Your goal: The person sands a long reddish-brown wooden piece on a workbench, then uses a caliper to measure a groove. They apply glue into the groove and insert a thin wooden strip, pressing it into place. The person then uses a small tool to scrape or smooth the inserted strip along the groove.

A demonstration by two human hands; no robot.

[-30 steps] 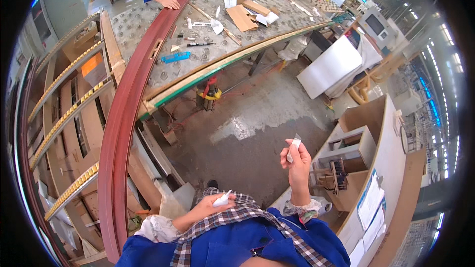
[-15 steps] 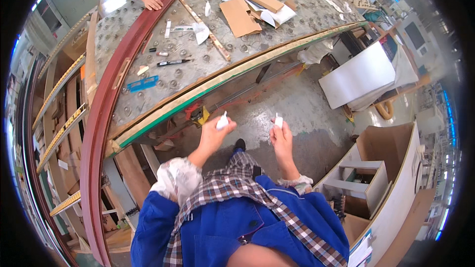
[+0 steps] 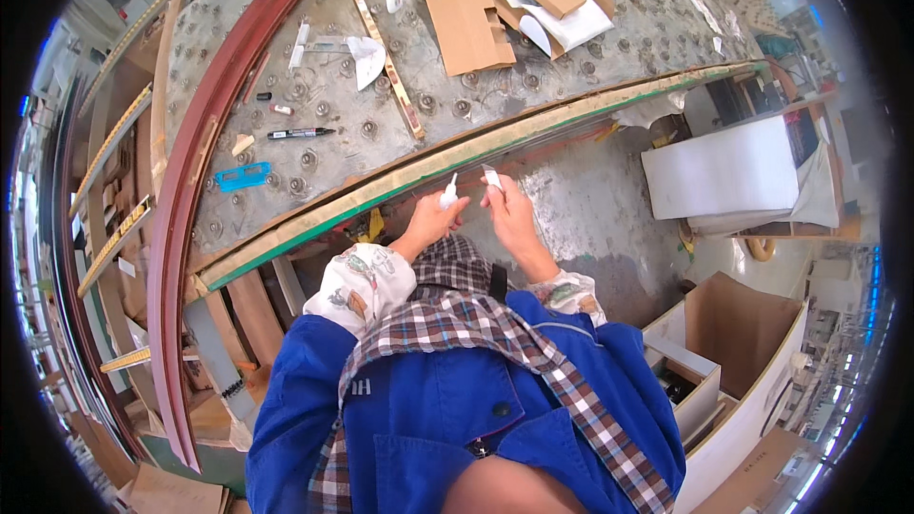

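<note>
The left hand [image 3: 433, 222] and the right hand [image 3: 514, 212] are raised near the middle of the frame, close together but apart. The left fingers curl inward in a grip; the right thumb and fingers pinch. The left arm [image 3: 305, 371] bends up from the lower left, the right arm [image 3: 624, 371] from the lower right, both forearms angling inward.

I get strong, even light, lamps [image 3: 871, 290] smeared along the right rim, pale sheen on the floor [image 3: 581, 200], white panel [image 3: 721, 171] bright — table edge [image 3: 533, 128] bowed by the fisheye, corners black, far right hazy.
</note>
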